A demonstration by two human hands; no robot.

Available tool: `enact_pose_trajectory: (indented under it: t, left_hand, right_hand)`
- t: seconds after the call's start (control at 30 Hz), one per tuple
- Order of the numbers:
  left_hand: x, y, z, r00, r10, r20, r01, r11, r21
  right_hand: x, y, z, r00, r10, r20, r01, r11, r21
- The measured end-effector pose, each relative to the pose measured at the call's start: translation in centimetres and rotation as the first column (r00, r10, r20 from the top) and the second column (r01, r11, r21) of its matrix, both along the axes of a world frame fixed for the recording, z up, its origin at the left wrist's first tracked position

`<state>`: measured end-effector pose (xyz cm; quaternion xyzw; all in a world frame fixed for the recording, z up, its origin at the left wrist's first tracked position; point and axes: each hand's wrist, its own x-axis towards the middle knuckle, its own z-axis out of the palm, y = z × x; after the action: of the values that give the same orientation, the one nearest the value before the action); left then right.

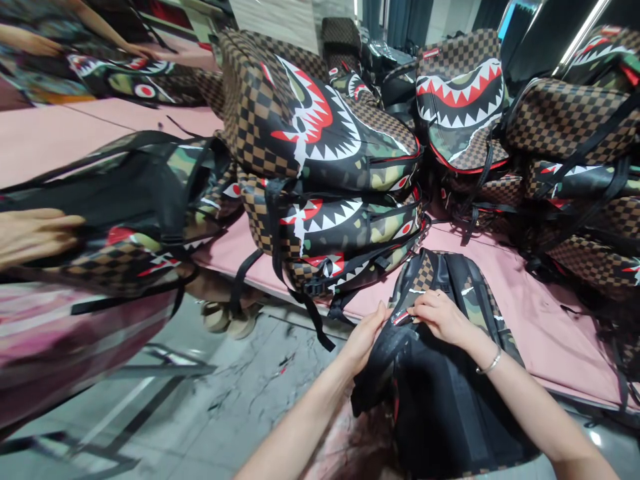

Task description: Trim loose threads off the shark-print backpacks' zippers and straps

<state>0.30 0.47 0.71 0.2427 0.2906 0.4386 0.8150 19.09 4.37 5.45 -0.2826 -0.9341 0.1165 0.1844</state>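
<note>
A black, camouflage and brown-checked backpack point(440, 393) leans against the front edge of the pink table, its back panel and straps facing up. My left hand point(367, 339) grips the left edge of its padded shoulder strap point(383, 357). On that strap, between my two hands, shows a small red, white and black label point(401, 317). The fingers of my right hand point(440, 316) pinch at the label's right end, and a bracelet circles that wrist. How far the fingertips reach under the strap is hidden.
Stacked shark-mouth backpacks point(320, 140) stand on the pink table point(520, 320) in front, with more backpacks point(460, 107) at the right. Straps hang over the edge. At the left, a co-worker's hand point(37, 237) rests on another backpack point(120, 193). Another person's hands work at the far left.
</note>
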Motion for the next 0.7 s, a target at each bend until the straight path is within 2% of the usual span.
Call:
enact_pose_trajectory:
  t: [0.1, 0.17, 0.2, 0.27, 0.33, 0.43, 0.53, 0.6, 0.7]
  left_hand:
    - [-0.1, -0.1, 0.0, 0.999, -0.016, 0.029, 0.017, 0.999, -0.033]
    - [-0.1, -0.3, 0.0, 1.0, 0.015, -0.006, -0.015, 0.999, -0.046]
    - [-0.1, -0.4, 0.1, 0.999, 0.032, -0.041, -0.034, 0.998, -0.047]
    - [-0.1, -0.6, 0.2, 0.991, 0.037, -0.131, -0.041, 0.999, -0.029]
    - [0.0, -0.8, 0.1, 0.974, 0.01, -0.227, -0.013, 1.0, -0.011]
    - [0.4, -0.8, -0.1, 0.958, -0.011, -0.286, 0.01, 1.0, -0.007]
    - [1.0, -0.8, -0.4, 0.972, 0.006, -0.237, -0.008, 1.0, -0.009]
    - [1.3, -0.7, -0.5, 0.98, 0.014, -0.199, -0.019, 1.0, -0.022]
    - [1.6, -0.9, -0.2, 0.984, 0.022, -0.178, -0.031, 0.998, -0.046]
  right_hand:
    - [-0.1, -0.9, -0.7, 0.985, -0.046, -0.166, 0.034, 0.996, -0.078]
    - [0.1, -1.5, -1.3, 0.93, -0.198, -0.309, 0.135, 0.967, -0.214]
    - [0.3, -1.8, -1.6, 0.88, -0.317, -0.353, 0.213, 0.929, -0.302]
    - [0.9, -2.3, -2.2, 0.755, -0.549, -0.36, 0.355, 0.803, -0.479]
    - [1.4, -2.8, -2.7, 0.66, -0.684, -0.311, 0.423, 0.681, -0.598]
    - [1.6, -4.2, -3.5, 0.584, -0.766, -0.267, 0.465, 0.586, -0.664]
    - [1.1, -5.7, -4.0, 0.486, -0.829, -0.278, 0.493, 0.522, -0.695]
    - [0.6, -6.5, -4.3, 0.44, -0.845, -0.303, 0.483, 0.508, -0.713]
    - [0.2, -7.2, -4.2, 0.426, -0.842, -0.332, 0.483, 0.521, -0.704]
